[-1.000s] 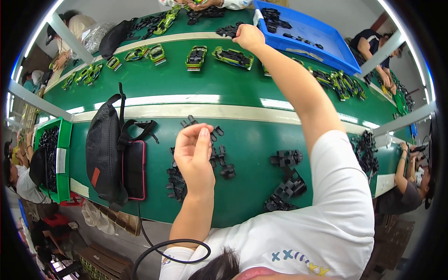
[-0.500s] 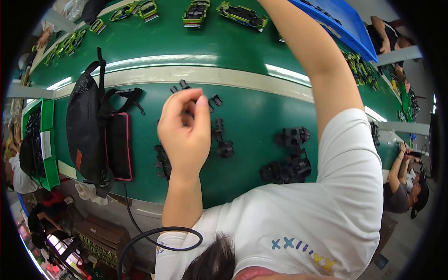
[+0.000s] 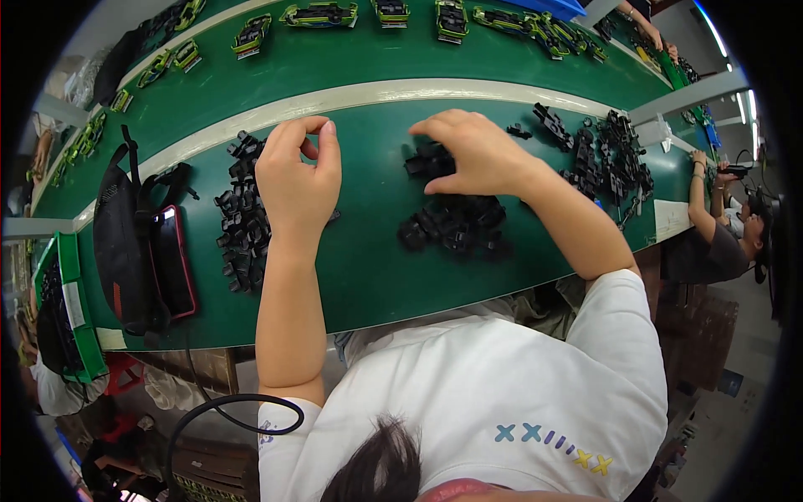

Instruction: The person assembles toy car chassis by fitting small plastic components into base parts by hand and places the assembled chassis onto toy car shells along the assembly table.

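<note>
My left hand (image 3: 297, 176) hovers over the green table (image 3: 368, 268), its thumb and fingers pinched together beside a pile of small black plastic parts (image 3: 238, 209); whether a part sits between the fingertips is hidden. My right hand (image 3: 473, 151) reaches down onto another heap of black parts (image 3: 452, 222), its fingers curled over the top pieces near the far end of the heap.
A black bag (image 3: 121, 243) and a red-cased phone (image 3: 174, 259) lie at the left. Green and black toy cars (image 3: 322, 14) ride the far belt. More black parts (image 3: 606, 155) lie at the right, near a seated person (image 3: 711, 226). A green bin (image 3: 63, 309) stands far left.
My right arm has come back from the far blue bin down to the near heap of black parts. My left hand stays raised and pinched. The view has tilted downward.
</note>
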{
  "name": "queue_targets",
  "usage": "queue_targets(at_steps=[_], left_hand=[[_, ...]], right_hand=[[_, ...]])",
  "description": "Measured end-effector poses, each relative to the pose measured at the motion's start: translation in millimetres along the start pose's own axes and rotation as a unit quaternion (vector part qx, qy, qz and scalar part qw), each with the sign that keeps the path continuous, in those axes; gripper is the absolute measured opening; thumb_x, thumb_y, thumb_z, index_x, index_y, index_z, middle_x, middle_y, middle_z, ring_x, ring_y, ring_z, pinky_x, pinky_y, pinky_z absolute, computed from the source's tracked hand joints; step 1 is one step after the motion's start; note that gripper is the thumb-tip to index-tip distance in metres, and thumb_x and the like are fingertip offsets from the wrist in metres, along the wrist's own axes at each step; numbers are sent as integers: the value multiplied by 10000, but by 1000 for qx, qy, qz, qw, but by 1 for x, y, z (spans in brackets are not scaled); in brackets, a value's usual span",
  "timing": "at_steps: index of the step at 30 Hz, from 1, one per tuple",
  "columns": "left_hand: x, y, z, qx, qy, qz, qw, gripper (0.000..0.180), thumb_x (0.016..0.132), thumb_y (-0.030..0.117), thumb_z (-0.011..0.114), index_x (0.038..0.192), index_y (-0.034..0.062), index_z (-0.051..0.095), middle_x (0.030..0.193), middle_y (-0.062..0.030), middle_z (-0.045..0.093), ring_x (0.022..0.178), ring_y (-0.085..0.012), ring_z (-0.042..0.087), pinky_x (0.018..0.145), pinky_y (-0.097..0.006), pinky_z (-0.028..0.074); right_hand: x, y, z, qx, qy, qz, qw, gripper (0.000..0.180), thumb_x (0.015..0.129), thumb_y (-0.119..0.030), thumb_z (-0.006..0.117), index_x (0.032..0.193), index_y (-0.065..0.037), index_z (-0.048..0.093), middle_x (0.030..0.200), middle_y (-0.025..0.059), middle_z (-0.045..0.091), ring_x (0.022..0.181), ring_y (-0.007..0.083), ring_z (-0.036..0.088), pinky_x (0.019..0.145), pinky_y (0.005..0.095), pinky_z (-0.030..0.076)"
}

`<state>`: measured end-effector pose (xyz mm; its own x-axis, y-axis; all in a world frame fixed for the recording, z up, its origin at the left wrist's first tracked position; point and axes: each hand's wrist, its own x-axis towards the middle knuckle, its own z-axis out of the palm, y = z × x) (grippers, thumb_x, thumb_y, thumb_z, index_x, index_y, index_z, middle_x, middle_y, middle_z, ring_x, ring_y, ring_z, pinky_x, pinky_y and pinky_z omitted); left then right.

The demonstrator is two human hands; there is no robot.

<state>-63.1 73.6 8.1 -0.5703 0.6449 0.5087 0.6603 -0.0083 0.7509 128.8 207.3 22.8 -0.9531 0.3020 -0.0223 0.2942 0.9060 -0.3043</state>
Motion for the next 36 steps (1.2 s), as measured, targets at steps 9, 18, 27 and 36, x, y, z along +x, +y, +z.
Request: queue_targets(at_steps=[9,18,27,36], left_hand=[[15,-19,-20,-323,-177,-370,853,539,911,486,474,890,-28,634,771,-82,626,544,-90,512,502,-236,411],[27,-43,-51,-505,-137,-328,787,276,863,211,536,1050,8,547,883,-165,639,646,-153,580,532,-240,475],[29,-51,-40,-546,136,-237,792,259,875,95,595,1084,-31,509,958,-137,609,704,-178,594,558,-250,498],[19,-29,-27,-533,100,-211,813,272,840,13,621,1086,-25,511,927,-130,601,804,-262,651,690,-306,572]], right_hand=[[27,-49,-1,49,178,-236,954,468,664,-46,694,1106,-86,546,1068,102,586,1005,284,569,828,366,485],[55,-90,-2,40,333,-353,874,338,744,-83,640,1076,-118,587,1014,93,575,943,250,584,739,335,520],[63,-105,60,-78,5,-70,994,143,780,-220,629,839,-92,611,683,100,613,685,290,626,569,385,486],[32,-87,40,216,110,-20,970,168,738,-67,643,899,-22,642,702,104,640,615,214,620,593,316,499]])
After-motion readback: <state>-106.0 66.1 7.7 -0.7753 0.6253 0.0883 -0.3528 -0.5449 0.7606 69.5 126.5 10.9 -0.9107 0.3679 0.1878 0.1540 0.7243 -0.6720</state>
